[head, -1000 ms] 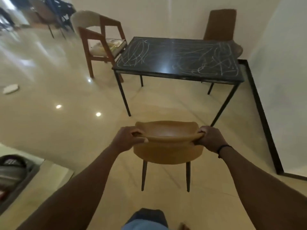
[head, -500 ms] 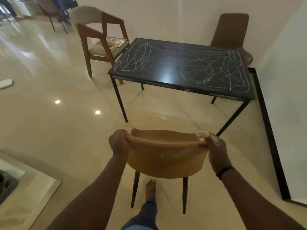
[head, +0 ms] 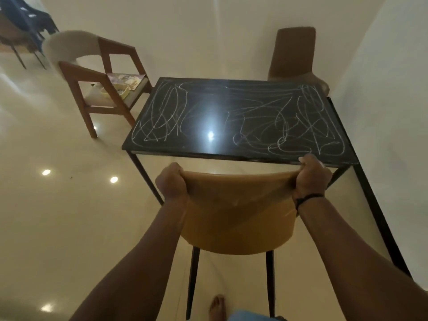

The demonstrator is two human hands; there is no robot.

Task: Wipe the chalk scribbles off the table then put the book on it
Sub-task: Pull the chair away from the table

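A black table (head: 208, 100) stands ahead against the wall, its top covered in white chalk scribbles (head: 162, 121). I hold a tan chair (head: 236, 209) by the top of its backrest, just before the table's near edge. My left hand (head: 172, 183) grips the backrest's left corner and my right hand (head: 312, 176) grips its right corner. A book (head: 128, 81) lies on the seat of a wooden armchair (head: 97, 86) left of the table, beside a small yellowish object.
A brown high-backed chair (head: 294, 54) stands behind the table at the far right. A white wall (head: 382, 112) with a dark skirting runs close along the table's right side. Glossy floor (head: 58, 205) spreads to the left. My bare foot (head: 216, 306) shows below.
I have carried the tan chair forward; the table is now much closer and the chair's backrest nearly reaches its near edge. Both hands keep their grip.
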